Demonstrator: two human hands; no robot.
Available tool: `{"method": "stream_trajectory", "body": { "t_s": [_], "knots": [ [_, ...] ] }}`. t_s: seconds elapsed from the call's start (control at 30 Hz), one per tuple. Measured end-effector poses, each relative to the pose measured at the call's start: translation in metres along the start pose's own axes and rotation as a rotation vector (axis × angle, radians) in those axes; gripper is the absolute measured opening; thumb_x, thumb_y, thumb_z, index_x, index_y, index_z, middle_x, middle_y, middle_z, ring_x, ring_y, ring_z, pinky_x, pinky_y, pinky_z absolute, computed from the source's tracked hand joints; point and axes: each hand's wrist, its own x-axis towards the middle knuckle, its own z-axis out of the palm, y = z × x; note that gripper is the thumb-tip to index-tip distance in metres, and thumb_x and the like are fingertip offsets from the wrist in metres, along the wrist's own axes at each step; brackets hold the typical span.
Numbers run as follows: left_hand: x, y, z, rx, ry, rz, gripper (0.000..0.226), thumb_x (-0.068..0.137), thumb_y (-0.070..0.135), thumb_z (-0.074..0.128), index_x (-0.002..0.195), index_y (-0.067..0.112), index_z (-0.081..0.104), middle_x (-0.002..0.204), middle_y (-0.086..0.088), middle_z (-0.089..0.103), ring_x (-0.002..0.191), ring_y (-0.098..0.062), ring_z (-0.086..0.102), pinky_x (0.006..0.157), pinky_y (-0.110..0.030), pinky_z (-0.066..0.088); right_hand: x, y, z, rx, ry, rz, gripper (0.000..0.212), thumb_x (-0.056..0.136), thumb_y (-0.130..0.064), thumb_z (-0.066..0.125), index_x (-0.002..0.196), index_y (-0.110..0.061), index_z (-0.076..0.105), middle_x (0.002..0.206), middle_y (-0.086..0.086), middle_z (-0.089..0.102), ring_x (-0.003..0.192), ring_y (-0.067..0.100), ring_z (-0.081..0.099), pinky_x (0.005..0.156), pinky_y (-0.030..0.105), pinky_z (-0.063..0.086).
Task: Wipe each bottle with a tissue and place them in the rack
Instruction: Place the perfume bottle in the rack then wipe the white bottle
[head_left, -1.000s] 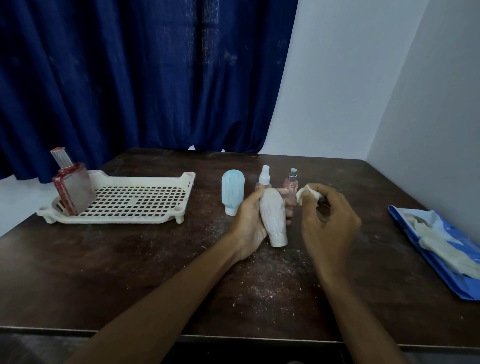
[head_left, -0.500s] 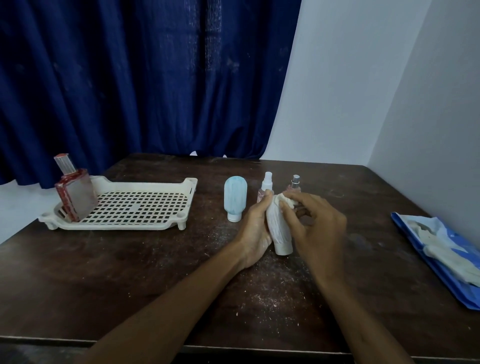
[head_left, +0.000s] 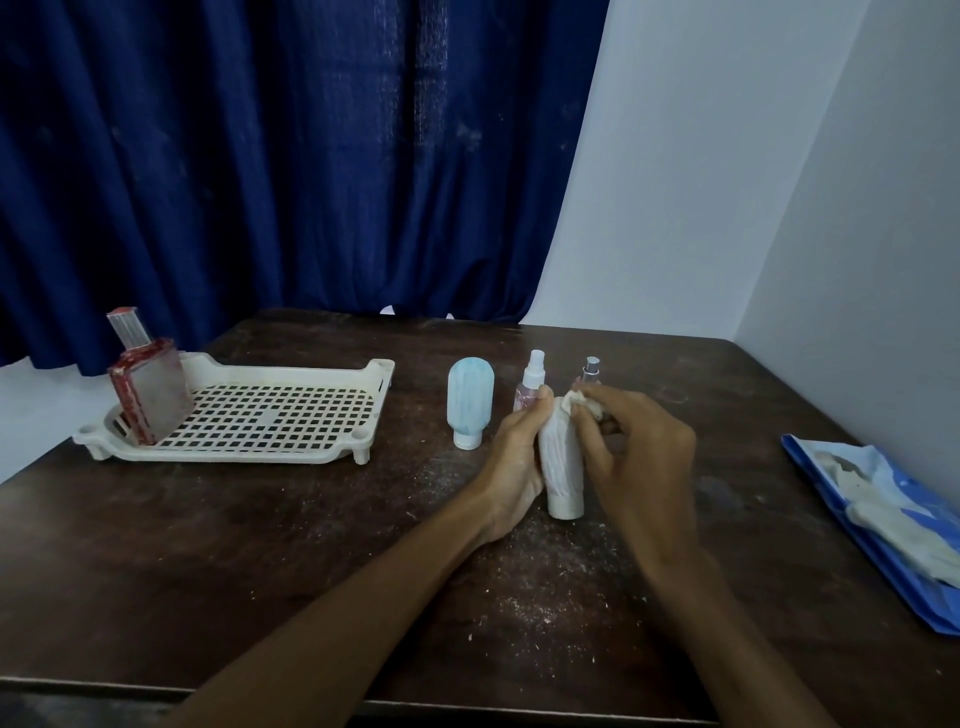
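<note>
My left hand (head_left: 511, 457) grips a white squeeze bottle (head_left: 560, 465), held cap-down just above the dark table. A crumpled tissue (head_left: 582, 402) is pinched in my right hand (head_left: 641, 449) and pressed against the bottle's top end. A pale blue squeeze bottle (head_left: 470, 400) stands cap-down to the left. Behind my hands stand a pink spray bottle with a white cap (head_left: 532, 382) and a second small spray bottle with a silver cap (head_left: 591, 370), partly hidden. The white perforated rack (head_left: 291, 441) lies at the left and holds a square red-edged bottle (head_left: 145, 387).
A blue packet with white tissues (head_left: 893, 525) lies at the table's right edge, near the white wall. Dark blue curtains hang behind the table. White dust and crumbs are scattered on the table (head_left: 260, 545) around my hands.
My right hand has brought the tissue from beside the white bottle onto its top end. My left hand keeps its grip on the bottle, in about the same place.
</note>
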Motion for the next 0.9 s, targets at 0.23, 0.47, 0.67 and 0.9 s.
{"method": "stream_trajectory", "body": {
  "t_s": [0.23,0.47,0.67,0.9],
  "knots": [
    [0.002,-0.002,-0.004,-0.027,-0.018,-0.022,0.041,0.106,0.037,0.034,0.11,0.012,0.067,0.096,-0.003,0.073,0.089,-0.011,0.07,0.08,-0.026,0.056,-0.003,-0.003,0.004,-0.035,0.015,-0.12,0.022,0.081,-0.001,0.078,0.103,-0.002,0.075,0.093,0.014,0.072,0.08,0.018,0.067,0.086,0.01,0.041],
    [0.001,-0.002,-0.001,-0.068,0.004,-0.048,0.039,0.107,0.032,0.034,0.121,0.006,0.06,0.098,-0.005,0.07,0.088,-0.013,0.068,0.079,-0.026,0.057,0.001,-0.001,0.006,-0.042,-0.015,-0.077,0.023,0.081,-0.001,0.077,0.104,-0.003,0.075,0.095,0.012,0.072,0.081,0.02,0.068,0.078,0.017,0.051],
    [0.001,0.0,0.0,-0.089,-0.004,-0.038,0.036,0.107,0.029,0.035,0.107,0.005,0.062,0.093,-0.007,0.067,0.084,-0.014,0.065,0.079,-0.027,0.054,-0.007,0.0,0.001,-0.032,-0.003,-0.093,0.023,0.078,0.002,0.079,0.101,-0.001,0.076,0.093,0.013,0.071,0.082,0.013,0.063,0.085,0.003,0.04],
    [-0.001,0.003,-0.001,-0.111,-0.032,-0.027,0.041,0.108,0.032,0.032,0.114,0.005,0.061,0.096,-0.008,0.068,0.087,-0.015,0.067,0.076,-0.026,0.057,-0.009,-0.008,0.004,-0.026,-0.016,-0.126,0.026,0.076,0.001,0.081,0.102,0.0,0.076,0.094,0.013,0.07,0.083,0.015,0.064,0.085,0.008,0.043]
  ]
}}
